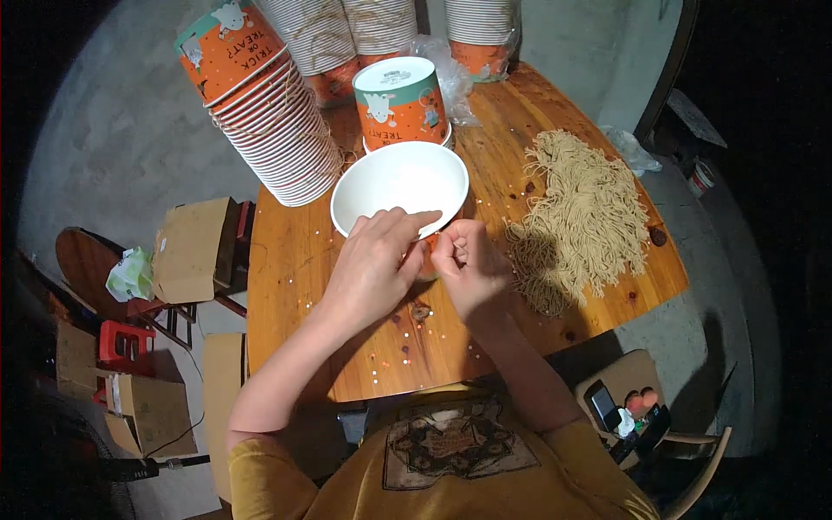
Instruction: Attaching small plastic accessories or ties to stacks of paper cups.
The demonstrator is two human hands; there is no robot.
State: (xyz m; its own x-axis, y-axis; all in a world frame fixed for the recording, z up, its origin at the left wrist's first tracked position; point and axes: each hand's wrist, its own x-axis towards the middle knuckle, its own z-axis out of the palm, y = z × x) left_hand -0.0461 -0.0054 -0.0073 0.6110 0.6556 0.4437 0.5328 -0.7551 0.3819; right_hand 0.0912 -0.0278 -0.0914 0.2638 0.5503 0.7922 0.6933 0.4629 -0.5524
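Observation:
A paper bucket (pixel 400 186), white inside with an orange outer wall, is tipped with its mouth toward me at the middle of the table. My left hand (pixel 379 260) grips its near rim, fingers over the edge and thumb on the outside. Close by, my right hand (pixel 470 264) is closed in a pinch at the bucket's near wall. Whatever sits between those fingertips is too small to make out. Right of it lies a heap of beige cords (pixel 589 221). Behind the bucket, an upside-down orange and green bucket (pixel 400 104) stands on the table.
A tall leaning stack of nested buckets (pixel 273 121) rises at the left, with cords hanging on it. More stacks (pixel 312 39) stand at the back beside clear plastic wrap (pixel 446 69). Small white dots speckle the wooden table (pixel 347 368). Cardboard boxes (pixel 195 251) are at the left.

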